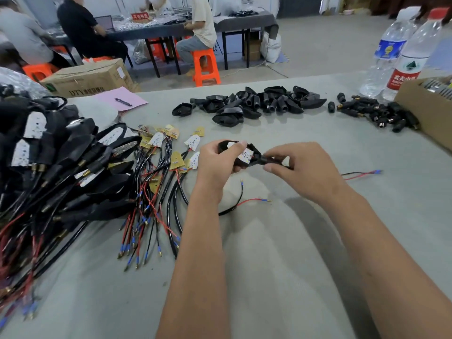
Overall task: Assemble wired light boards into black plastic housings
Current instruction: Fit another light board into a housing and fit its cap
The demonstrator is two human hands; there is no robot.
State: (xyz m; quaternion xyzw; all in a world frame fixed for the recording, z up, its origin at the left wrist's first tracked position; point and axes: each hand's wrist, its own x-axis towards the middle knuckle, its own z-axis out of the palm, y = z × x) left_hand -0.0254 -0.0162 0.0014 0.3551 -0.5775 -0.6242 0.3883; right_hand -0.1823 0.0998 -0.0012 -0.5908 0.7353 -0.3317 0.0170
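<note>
Bench [305, 241]: grey, wide. Finished pile [56, 172] at far left, heaped, wires trailing toward the near edge. Empty housings [247, 104] heaped at back centre; plugs [374, 113] scattered to their right. Loose boards [171, 152] with wires just left of the hands.

Step in hand, judged: seating one board into one housing and drawing the stem end home.

Housing [244, 155]: held above the bench, open side up, between both hands. Left hand [217, 160] clenched round the wide end, thumb laid over the top rim, other fingers underneath. Right hand [300, 167] pinching the narrow stem end, fingertips [269, 167] touching the black stem. White board [245, 155] lying inside the housing, between left thumb and right fingertips, partly covered.

Whether board fully seated: cannot tell; view blocked by thumb.

To do well: keep housing steady in left grip, thumb pressing board flat. Pull or push along stem axis only, no twisting. Check wire [234, 206] free below, not pinched under board edge. Avoid bending board at the narrow tip.
</note>
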